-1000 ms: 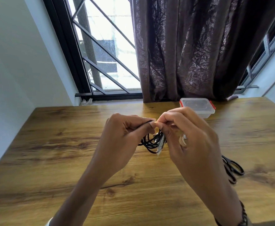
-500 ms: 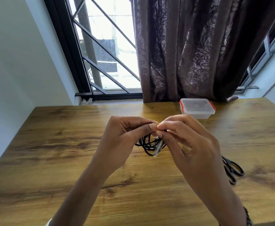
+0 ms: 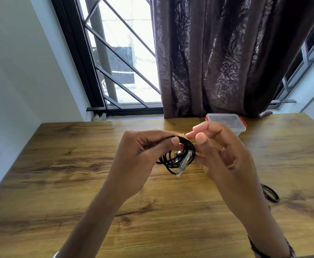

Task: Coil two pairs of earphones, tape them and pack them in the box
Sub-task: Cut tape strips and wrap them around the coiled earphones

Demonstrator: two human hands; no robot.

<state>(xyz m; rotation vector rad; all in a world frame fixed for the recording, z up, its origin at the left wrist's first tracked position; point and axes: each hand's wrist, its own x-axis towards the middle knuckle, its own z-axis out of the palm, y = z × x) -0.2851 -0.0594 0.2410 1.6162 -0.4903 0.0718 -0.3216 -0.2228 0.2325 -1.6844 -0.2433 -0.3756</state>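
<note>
- Table [image 3: 59,183]: wood-grain top, runs up to the window wall. Everything below is located relative to the box.
- Box [image 3: 232,122]: clear plastic, lid on, red side clips, at the far edge of the table by the curtain [image 3: 226,53]. Lid on means nothing gets packed until it's opened; judgement: packing is still well off.
- Left hand [image 3: 133,157]: in front of the box and to its left, raised off the table. Thumb and forefinger curled, pinching the top of the coil, probably so the loops don't spring apart.
- Right hand [image 3: 221,155]: directly in front of the box, partly covering it. Fingers loosely bent; lower fingers touch the coil's right side, upper fingertips close together just above it. Can't tell if they pinch tape or anything else, too blurred.
- Earphone coil [image 3: 178,157]: black cable in several loops, held in the air between the hands, nearer than the box. A clear strip or plug piece hangs at its lower edge; can't say which.
- Second black cable [image 3: 270,194]: lies on the table nearer than the box, to its right, mostly hidden behind the right wrist. Looks like the other pair; whether taped, can't tell.
</note>
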